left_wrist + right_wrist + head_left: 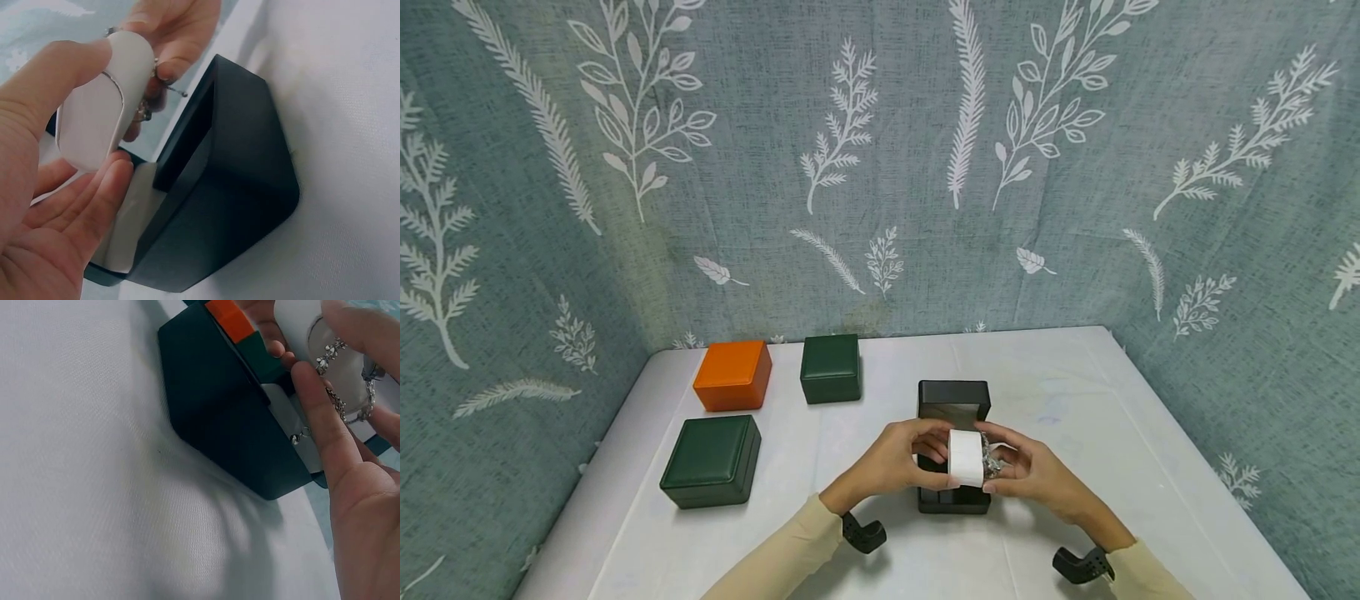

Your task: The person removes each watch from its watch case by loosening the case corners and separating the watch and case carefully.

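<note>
Over an open black box, my left hand grips a white padded cushion between thumb and fingers. From the other side, my right hand holds a silver chain bracelet spread in a loop at the cushion's right end. In the right wrist view its links have small shiny ornaments, and a short tail with a round bead hangs down. The box lid stands raised at the back, its light lining partly showing. My hands cover part of the box's inside.
To the left on the white-covered table are three closed boxes: an orange one, a small green one behind, and a larger green one nearer. A leaf-patterned curtain rises behind the table.
</note>
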The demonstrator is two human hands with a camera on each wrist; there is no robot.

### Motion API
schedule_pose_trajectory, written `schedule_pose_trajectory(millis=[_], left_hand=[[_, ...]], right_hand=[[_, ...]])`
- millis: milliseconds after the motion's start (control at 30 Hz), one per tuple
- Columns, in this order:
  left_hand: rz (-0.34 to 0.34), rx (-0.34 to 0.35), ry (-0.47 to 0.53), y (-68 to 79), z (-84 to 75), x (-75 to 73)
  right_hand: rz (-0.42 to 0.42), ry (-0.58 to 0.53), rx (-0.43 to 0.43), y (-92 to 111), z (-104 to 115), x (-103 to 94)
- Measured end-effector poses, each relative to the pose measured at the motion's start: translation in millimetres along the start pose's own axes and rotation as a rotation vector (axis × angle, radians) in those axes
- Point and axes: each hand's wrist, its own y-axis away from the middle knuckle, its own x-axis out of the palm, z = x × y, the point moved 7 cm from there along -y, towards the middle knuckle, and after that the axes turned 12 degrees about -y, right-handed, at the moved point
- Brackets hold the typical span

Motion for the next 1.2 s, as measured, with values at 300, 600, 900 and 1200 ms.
schedule_pose_trajectory(millis=[300, 600, 900, 1200], left_hand=[[-0.001, -0.006, -0.001, 0.5, 0.7, 0.4], [-0.015, -0.01, 0.003, 2.2, 1.7, -2.1], [-0.033, -0.024, -0.001, 6.0, 6.9, -4.2], [-0.045, 0.016, -0.148, 11.2, 4.9, -4.8]], right_hand=[[-0.042, 0.093, 0.027, 2, 1, -6.0], [-0.068, 0.114, 0.036, 5, 3, -11.2], [-0.068, 0.151, 0.021, 13, 4, -20.3], [-0.127, 0.174, 0.03, 25, 5, -37.5]])
